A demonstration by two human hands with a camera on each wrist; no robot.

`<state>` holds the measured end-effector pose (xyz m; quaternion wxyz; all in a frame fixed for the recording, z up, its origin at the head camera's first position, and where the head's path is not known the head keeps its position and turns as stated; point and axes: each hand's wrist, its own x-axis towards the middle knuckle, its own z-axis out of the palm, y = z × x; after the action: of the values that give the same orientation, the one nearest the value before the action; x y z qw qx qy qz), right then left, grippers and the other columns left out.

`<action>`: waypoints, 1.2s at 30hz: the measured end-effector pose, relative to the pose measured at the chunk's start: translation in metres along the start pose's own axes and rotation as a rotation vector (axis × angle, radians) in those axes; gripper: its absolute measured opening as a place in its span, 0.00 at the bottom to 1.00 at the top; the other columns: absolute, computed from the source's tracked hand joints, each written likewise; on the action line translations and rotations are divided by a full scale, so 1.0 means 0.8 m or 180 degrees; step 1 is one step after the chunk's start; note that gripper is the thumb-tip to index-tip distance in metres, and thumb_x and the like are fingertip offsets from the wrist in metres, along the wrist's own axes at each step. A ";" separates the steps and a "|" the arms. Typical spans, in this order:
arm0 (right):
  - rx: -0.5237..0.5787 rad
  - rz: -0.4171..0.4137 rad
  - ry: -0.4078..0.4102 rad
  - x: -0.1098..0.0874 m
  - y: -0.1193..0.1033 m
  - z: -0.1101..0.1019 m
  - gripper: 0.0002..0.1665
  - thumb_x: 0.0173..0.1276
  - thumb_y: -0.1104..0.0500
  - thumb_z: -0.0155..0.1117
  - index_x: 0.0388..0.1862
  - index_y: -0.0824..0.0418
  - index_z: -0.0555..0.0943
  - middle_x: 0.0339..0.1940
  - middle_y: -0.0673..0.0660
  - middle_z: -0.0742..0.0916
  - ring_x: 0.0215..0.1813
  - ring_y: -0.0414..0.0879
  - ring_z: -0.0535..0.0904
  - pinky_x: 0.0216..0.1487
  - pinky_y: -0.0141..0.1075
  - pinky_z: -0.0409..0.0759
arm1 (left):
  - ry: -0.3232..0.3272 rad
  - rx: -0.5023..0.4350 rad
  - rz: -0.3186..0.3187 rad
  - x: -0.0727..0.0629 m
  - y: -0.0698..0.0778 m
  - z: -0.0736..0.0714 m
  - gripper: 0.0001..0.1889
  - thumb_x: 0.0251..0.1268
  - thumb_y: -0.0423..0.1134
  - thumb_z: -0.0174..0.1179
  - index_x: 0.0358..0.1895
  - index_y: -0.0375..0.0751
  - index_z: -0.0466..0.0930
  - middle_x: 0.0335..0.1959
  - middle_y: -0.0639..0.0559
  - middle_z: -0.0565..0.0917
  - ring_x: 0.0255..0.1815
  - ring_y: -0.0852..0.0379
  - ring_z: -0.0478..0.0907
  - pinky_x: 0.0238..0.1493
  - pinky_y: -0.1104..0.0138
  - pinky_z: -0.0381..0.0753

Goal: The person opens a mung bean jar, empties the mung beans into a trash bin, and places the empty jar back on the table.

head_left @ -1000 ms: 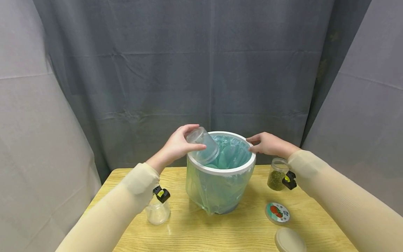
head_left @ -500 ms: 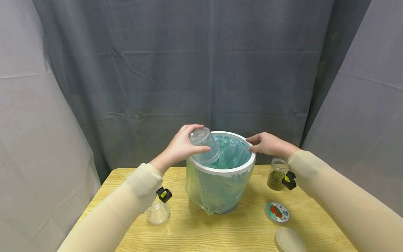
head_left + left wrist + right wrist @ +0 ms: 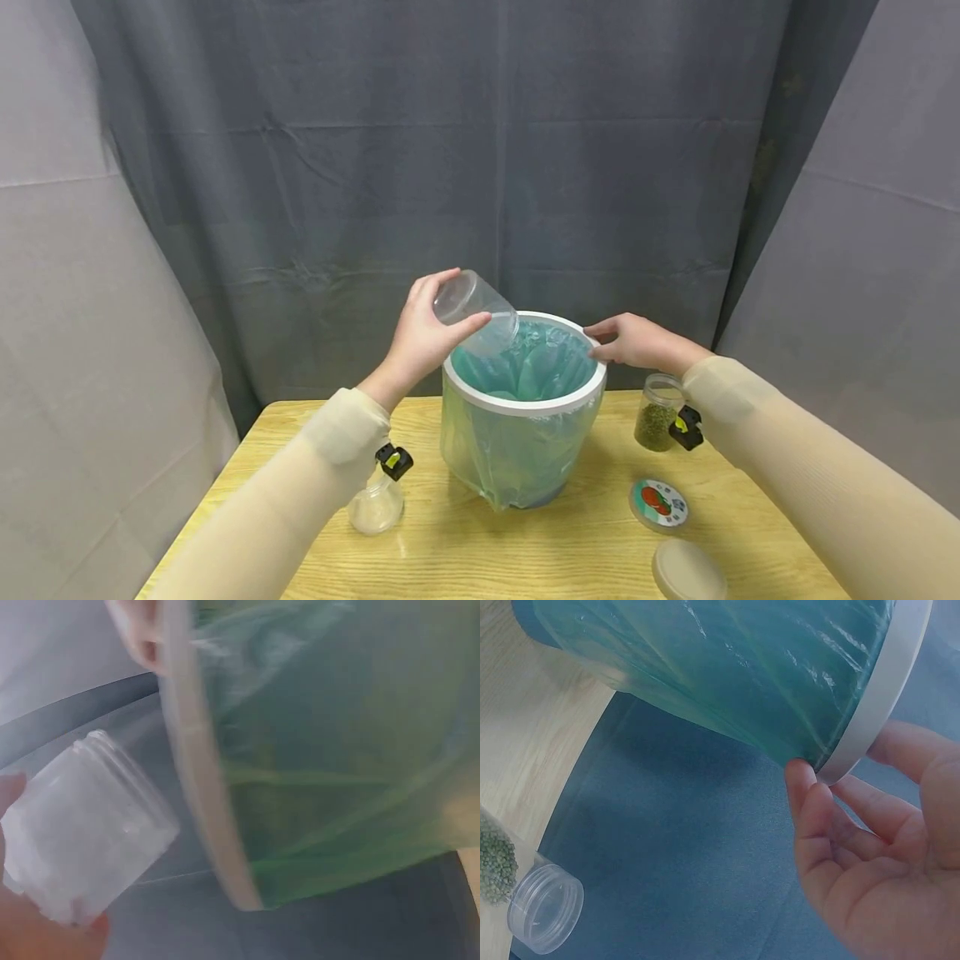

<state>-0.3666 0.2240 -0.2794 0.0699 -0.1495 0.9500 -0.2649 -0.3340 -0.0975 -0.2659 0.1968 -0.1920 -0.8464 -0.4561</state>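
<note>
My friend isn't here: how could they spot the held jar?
Find the green-lined bin on the wooden table. Above its rim, the person's left hand grips the clear jar. It alone is tilted; the other two jars stand upright.

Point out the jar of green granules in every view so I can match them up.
Head: right of the bin, the jar of green granules stands on the table.
Left wrist: not in it.
Right wrist: bottom-left corner, cut off by the left edge.
Shared landmark: the white rim, visible in all three.
</note>
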 end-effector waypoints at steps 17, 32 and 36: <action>0.0046 0.0041 -0.0022 -0.002 -0.004 0.001 0.33 0.77 0.55 0.61 0.76 0.66 0.70 0.71 0.69 0.79 0.57 0.60 0.83 0.60 0.53 0.81 | 0.0043 -0.0145 -0.0117 -0.001 0.004 -0.010 0.39 0.61 0.50 0.74 0.73 0.48 0.69 0.74 0.46 0.68 0.74 0.47 0.67 0.75 0.49 0.68; 0.0067 0.0036 0.0005 0.000 -0.004 0.005 0.33 0.77 0.55 0.62 0.76 0.66 0.70 0.68 0.68 0.81 0.53 0.57 0.83 0.57 0.51 0.81 | -0.0539 0.0033 -0.0376 -0.010 -0.011 0.006 0.41 0.58 0.51 0.75 0.74 0.45 0.68 0.72 0.43 0.71 0.71 0.45 0.70 0.73 0.49 0.70; 0.0064 0.0022 0.0009 0.000 -0.004 0.005 0.33 0.77 0.55 0.62 0.76 0.66 0.70 0.68 0.68 0.81 0.53 0.57 0.83 0.55 0.50 0.82 | -0.0478 -0.0051 -0.0411 -0.010 -0.011 0.002 0.42 0.59 0.51 0.75 0.75 0.46 0.66 0.73 0.43 0.69 0.72 0.44 0.69 0.73 0.49 0.70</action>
<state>-0.3648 0.2200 -0.2811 0.0711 -0.1451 0.9479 -0.2745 -0.3319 -0.1018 -0.2771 0.1015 -0.1723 -0.8657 -0.4589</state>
